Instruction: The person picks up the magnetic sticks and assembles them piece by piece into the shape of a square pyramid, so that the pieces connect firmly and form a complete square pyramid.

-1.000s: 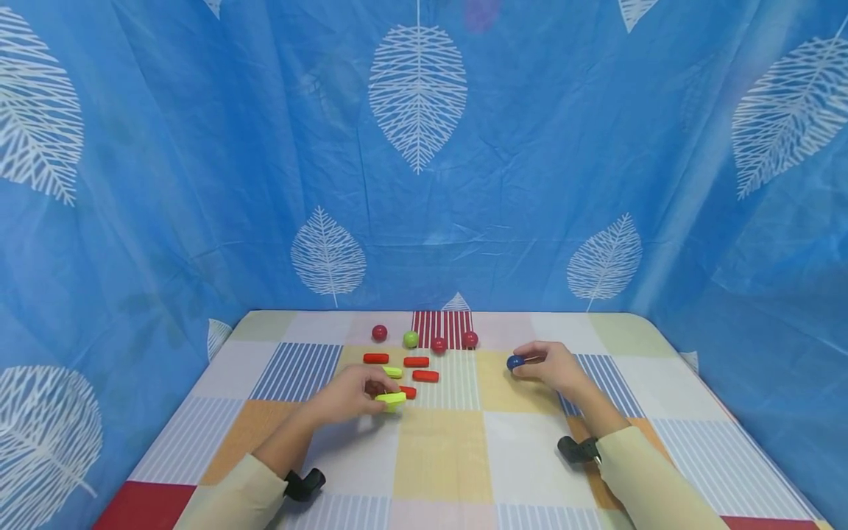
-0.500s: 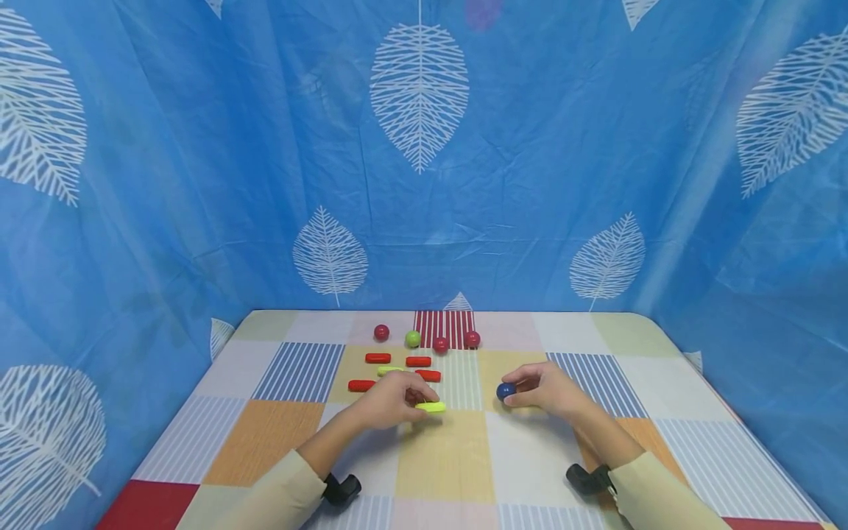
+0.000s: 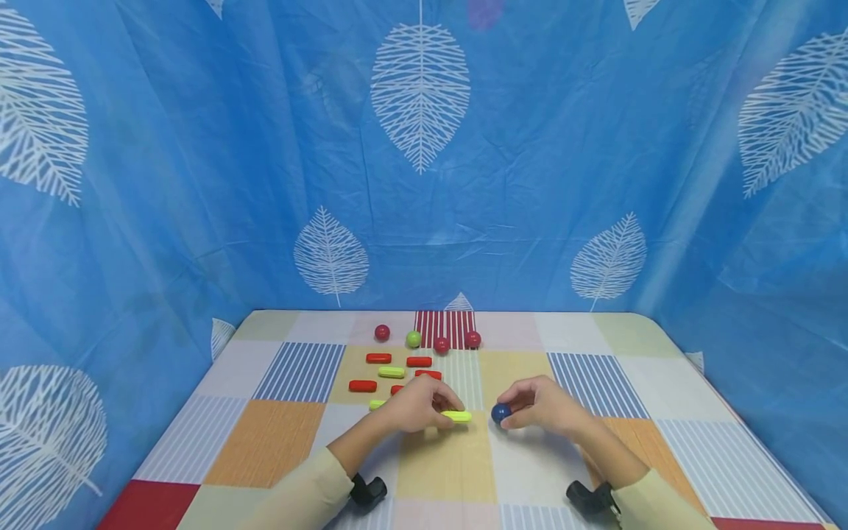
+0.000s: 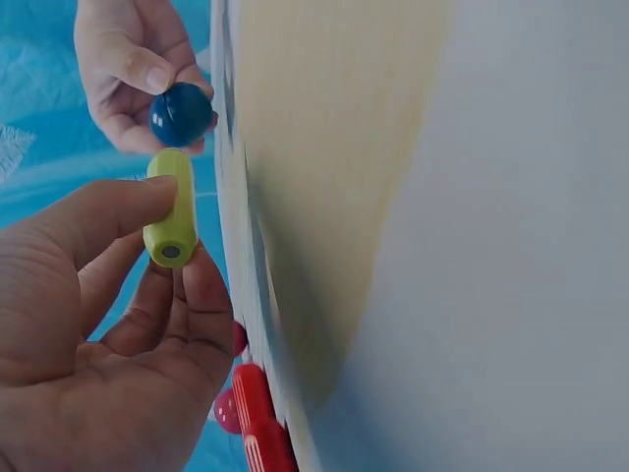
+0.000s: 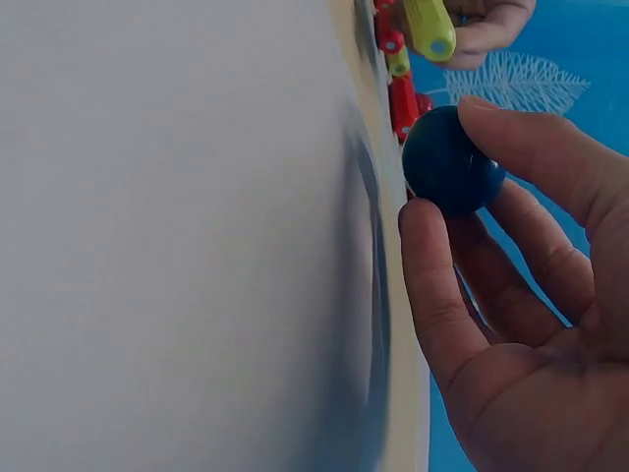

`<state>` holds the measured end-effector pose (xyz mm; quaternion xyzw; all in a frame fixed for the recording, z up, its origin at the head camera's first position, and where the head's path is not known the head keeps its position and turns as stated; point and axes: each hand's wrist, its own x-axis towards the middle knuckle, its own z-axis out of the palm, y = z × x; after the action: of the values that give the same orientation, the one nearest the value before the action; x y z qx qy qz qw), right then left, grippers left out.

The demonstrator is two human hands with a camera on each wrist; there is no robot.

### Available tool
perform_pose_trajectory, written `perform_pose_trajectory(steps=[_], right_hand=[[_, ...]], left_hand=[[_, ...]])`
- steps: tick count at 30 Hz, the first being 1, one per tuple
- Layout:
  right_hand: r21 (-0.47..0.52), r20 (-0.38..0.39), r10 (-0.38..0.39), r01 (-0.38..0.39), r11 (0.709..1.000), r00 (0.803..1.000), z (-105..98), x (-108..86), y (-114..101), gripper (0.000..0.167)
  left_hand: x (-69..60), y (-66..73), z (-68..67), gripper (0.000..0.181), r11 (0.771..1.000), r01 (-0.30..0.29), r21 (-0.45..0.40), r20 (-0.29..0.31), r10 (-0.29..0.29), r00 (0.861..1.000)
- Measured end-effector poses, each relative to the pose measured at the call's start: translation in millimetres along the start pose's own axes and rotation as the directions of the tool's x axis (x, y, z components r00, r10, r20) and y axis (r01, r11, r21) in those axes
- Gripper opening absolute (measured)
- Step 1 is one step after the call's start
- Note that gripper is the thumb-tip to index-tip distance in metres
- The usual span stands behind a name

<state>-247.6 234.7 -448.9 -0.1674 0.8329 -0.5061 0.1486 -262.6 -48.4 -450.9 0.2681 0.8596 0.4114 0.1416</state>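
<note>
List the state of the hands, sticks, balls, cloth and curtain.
Left hand, pinching the held stick
Held stick, raised, apart from the blue ball
Right hand, gripping the blue ball
Blue ball, raised
Loose yellow-green sticks, lying down, one partly hidden
Red sticks, lying down, two partly hidden
Red balls, resting on the cloth
Green ball, resting there
Cloth, spread
Blue curtain, hanging

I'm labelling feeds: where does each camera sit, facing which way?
Head: worn on the head, facing forward and down at the table; left hand, right hand and sleeves show.
Left wrist: on that wrist, facing the yellow rod; both hands show.
Right wrist: likewise, facing the blue ball; both hands show.
Both wrist views share the yellow rod and blue ball.
</note>
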Motion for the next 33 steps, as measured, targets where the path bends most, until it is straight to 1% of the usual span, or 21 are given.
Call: perform_pose_trajectory(steps=[3, 5, 10, 13, 22, 27, 30, 33], right_hand=[[0.026, 0.014, -0.011, 0.011, 1.0, 1.0, 2, -1.2, 3, 0.034], [0.027, 0.02, -0.014, 0.013, 1.0, 1.0, 4, -1.8, 3, 0.034], [0.006, 0.028, -0.014, 0.014, 1.0, 1.0, 8, -3.4, 2, 0.031], [-0.007, 0.026, -0.014, 0.015, 1.0, 1.0, 9, -3.2, 3, 0.029], [-0.015, 0.024, -0.008, 0.008, 1.0, 1.0, 12, -2.3, 3, 0.029], [-0.018, 0.026, -0.006, 0.007, 1.0, 1.0, 14, -1.8, 3, 0.031], [-0.022, 0.031, -0.012, 0.012, 1.0, 0.999, 12, -1.9, 3, 0.035], [-0.035, 0.027, -0.023, 0.024, 0.999, 0.999, 8, -2.0, 5, 0.037]], left_hand=[[2.8, 4.3, 5.0, 0.02, 1.0, 0.017, 0.011, 0.01, -0.017, 1.0], [4.3, 7.4, 7.4, 0.02, 1.0, 0.027, 0.01, 0.015, -0.027, 1.0], [6.5, 12.9, 13.8, 0.019, 0.998, 0.063, 0.0, 0.022, -0.063, 0.998], [7.2, 14.9, 17.3, 0.019, 0.997, 0.071, -0.002, 0.025, -0.071, 0.997], [9.1, 17.6, 21.6, 0.019, 0.999, 0.046, 0.004, 0.041, -0.046, 0.998], [11.1, 17.7, 21.0, 0.019, 0.999, 0.036, 0.01, 0.045, -0.037, 0.998], [15.6, 17.7, 16.6, 0.019, 0.999, 0.047, 0.022, 0.023, -0.047, 0.999], [25.7, 18.0, 9.7, 0.02, 0.997, 0.05, 0.053, -0.035, -0.048, 0.998]])
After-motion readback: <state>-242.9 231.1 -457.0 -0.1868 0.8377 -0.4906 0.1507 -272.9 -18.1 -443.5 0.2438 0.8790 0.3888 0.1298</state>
